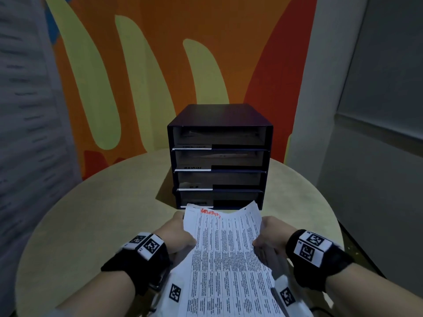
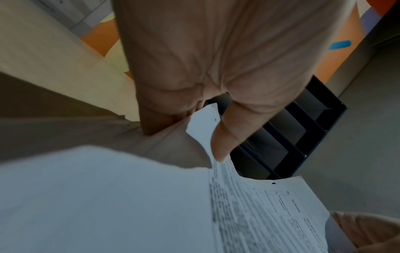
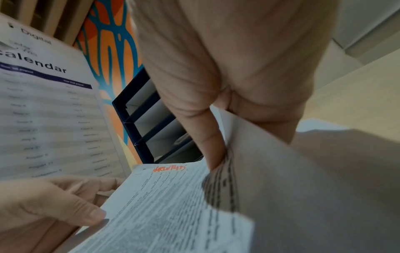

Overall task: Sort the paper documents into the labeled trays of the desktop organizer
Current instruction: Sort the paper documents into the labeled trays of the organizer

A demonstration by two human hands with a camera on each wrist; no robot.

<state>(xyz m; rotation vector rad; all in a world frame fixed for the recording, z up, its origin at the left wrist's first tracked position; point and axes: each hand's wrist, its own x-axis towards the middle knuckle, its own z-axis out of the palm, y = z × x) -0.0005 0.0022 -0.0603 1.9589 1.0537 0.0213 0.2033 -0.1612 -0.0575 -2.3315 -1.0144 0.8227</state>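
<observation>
A: We have the white printed sheet with the red handwritten note at its top (image 1: 225, 243) up in front of us, lifted off the sheaf of white paper documents (image 1: 174, 284) that sits under it at the near edge.

B: How are our hands on it?

A: Our left hand (image 1: 177, 234) pinches the left edge, thumb on top; our right hand (image 1: 267, 236) pinches the right edge the same way. Both are closed on that one sheet. From the right wrist we also see a calendar page (image 3: 49, 106) among the papers.

B: And where does it go?

A: Just beyond its far edge stands the dark four-tier desktop organizer (image 1: 219, 156), on the round pale wooden worktop (image 1: 91, 202). Each tier has a white label strip at its left front (image 1: 194, 169), but we can't read the writing, nor the red note.

B: So how far along are we?

A: We judge part-way. The upper tiers seem to hold some paper already, though it's dim in there. This sheet isn't filed yet, and the sheaf below it is left to sort. Behind the organizer there's an orange and yellow painted wall (image 1: 160, 65).
</observation>
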